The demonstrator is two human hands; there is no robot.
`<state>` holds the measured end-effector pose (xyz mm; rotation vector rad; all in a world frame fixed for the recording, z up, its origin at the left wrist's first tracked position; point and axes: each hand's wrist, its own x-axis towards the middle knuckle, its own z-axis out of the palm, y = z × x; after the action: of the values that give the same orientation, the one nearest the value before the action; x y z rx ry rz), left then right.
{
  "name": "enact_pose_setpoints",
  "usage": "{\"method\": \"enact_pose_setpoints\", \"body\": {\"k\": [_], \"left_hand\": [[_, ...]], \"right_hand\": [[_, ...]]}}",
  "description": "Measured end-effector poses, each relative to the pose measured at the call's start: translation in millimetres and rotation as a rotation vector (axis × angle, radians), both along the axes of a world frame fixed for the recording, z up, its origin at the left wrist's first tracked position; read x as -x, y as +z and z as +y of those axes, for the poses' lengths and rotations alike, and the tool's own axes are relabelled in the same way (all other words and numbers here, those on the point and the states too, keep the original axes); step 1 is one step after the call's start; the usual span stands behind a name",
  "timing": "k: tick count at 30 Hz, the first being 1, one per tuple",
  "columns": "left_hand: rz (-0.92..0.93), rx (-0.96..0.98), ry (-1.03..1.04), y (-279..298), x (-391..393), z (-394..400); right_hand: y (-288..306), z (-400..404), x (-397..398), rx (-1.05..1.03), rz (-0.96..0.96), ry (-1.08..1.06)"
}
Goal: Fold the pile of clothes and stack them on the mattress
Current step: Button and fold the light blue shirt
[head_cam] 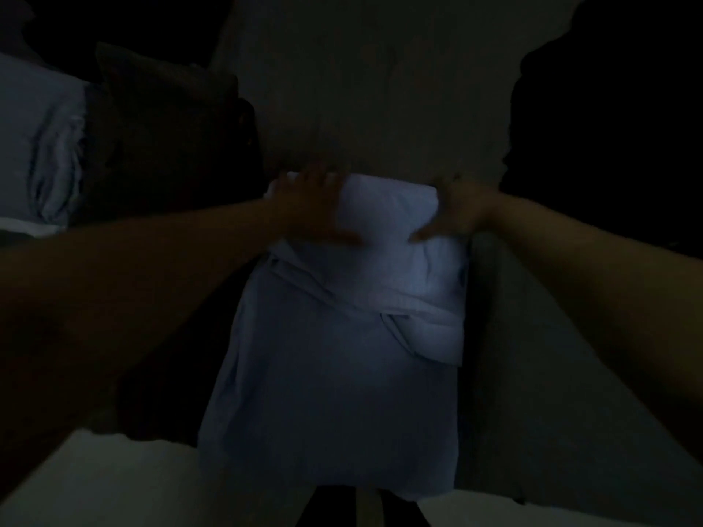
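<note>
Very dim room, low light, most detail lost. Pale mattress (pixel 380 89) surface runs away from the camera through the middle of the view; dark unlit areas on both sides.

Light blue garment (pixel 327 374) lies flat in the centre, lengthwise from near the camera out toward the hands. Its far end is folded back on itself, giving a thicker, brighter layer (pixel 392 260) on top, with a loose fold edge low on the right side.

Both arms reach forward, nearly straight, converging on the far end of the garment.
- left hand (pixel 308 211): palm down on the far-left corner of the fold, fingers spread forward, thumb pointing inward across the cloth. Flat contact, not visibly curled round anything.
- right hand (pixel 456 211): at the far-right corner, thumb extended inward over the cloth, fingers off the far edge; too dark to tell whether they curl under the fabric.

Far left: another light blue folded item (pixel 42 146), with a dark pile of clothes (pixel 171 138) beside it, between it and the mattress centre.
</note>
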<state>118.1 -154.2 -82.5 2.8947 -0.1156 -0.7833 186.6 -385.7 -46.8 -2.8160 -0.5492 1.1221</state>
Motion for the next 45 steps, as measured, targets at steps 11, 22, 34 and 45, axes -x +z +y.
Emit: {"method": "enact_pose_setpoints", "body": {"k": [11, 22, 34, 45], "left_hand": [[0.112, -0.011, 0.275, 46.0, -30.3, -9.5], [-0.615, -0.02, 0.012, 99.8, -31.6, -28.0], [-0.346, -0.137, -0.504, 39.5, 91.9, 17.7], [-0.186, 0.033, -0.099, -12.4, 31.1, -57.8]], "right_hand": [[46.2, -15.7, -8.8, -0.08, -0.175, 0.01], [102.1, -69.7, 2.1, -0.305, -0.784, 0.103], [35.1, -98.9, 130.1, -0.135, -0.205, 0.41], [-35.7, -47.0, 85.1, -0.074, -0.347, 0.082]]}}
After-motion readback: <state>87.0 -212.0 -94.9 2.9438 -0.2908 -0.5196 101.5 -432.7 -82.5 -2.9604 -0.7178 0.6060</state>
